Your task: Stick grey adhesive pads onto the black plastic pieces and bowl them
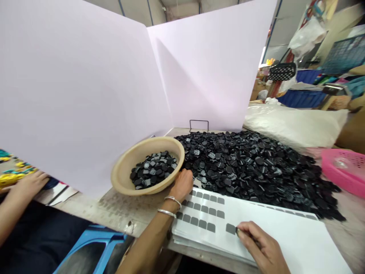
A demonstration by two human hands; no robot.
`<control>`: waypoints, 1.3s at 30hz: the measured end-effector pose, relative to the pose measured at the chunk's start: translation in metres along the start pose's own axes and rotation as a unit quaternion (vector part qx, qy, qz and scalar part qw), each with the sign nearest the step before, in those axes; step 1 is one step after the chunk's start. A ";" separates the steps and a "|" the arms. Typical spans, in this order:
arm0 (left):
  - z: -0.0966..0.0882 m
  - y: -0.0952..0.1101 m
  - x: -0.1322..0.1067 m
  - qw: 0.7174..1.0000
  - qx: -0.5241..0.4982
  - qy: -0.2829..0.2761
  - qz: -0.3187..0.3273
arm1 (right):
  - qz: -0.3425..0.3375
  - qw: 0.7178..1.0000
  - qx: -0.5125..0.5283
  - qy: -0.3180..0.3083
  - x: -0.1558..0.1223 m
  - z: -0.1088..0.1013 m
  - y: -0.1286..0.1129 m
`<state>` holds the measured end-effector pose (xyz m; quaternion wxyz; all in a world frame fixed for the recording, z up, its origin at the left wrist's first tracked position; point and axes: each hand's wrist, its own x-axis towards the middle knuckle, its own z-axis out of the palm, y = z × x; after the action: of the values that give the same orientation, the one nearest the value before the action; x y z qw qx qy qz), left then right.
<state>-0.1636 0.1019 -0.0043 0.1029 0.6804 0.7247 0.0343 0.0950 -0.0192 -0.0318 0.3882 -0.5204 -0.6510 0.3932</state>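
Note:
My left hand [181,184], with two bangles on the wrist, reaches into the near edge of a large pile of small black plastic pieces [256,167]; its fingers are curled and hidden among the pieces. My right hand [258,243] pinches at a grey square sticker [230,228] on a white sticker sheet [285,236]. Rows of grey stickers [203,213] lie on the sheet's left part. A beige bowl [125,167] holding several black pieces stands left of my left hand.
White partition boards [85,95] stand behind the bowl and pile. Another person's hand [28,184] rests at the far left. A pink basket [345,171] sits at the right, a white sack [293,123] behind the pile, a blue stool [91,247] below the table edge.

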 end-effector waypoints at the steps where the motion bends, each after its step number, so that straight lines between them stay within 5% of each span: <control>1: 0.001 -0.001 0.000 1.000 -0.010 0.004 -0.002 | 0.003 1.000 0.001 0.000 0.000 0.000 0.002; 9: -0.014 0.015 -0.007 0.979 -0.197 0.027 0.047 | 0.034 0.999 0.032 0.004 0.000 0.000 0.003; 13: -0.029 0.037 -0.033 0.939 -0.319 -0.044 0.121 | 0.064 0.989 0.134 0.006 -0.002 -0.005 -0.001; 15: -0.030 0.048 -0.051 0.893 -0.402 -0.133 0.150 | 0.074 0.976 0.205 -0.026 -0.001 -0.007 -0.007; 19: -0.016 0.064 -0.078 0.753 -0.567 -0.313 0.118 | 0.076 0.949 0.286 -0.107 0.003 -0.008 -0.019; 26: 0.005 0.079 -0.089 0.628 -0.713 -0.310 -0.009 | 0.144 0.937 0.276 -0.160 0.003 -0.008 -0.020; 34: 0.010 0.079 -0.093 0.585 -0.759 -0.286 -0.019 | 0.155 0.935 0.285 -0.142 0.004 -0.009 -0.014; 39: 0.016 0.074 -0.099 0.604 -0.748 -0.274 -0.013 | 0.154 0.935 0.277 -0.161 0.003 -0.013 -0.014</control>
<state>-0.0827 0.0072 0.0046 0.7705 0.3342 0.3929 0.3746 0.1010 -0.0172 -0.0132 0.3413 -0.4161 -0.4821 0.6914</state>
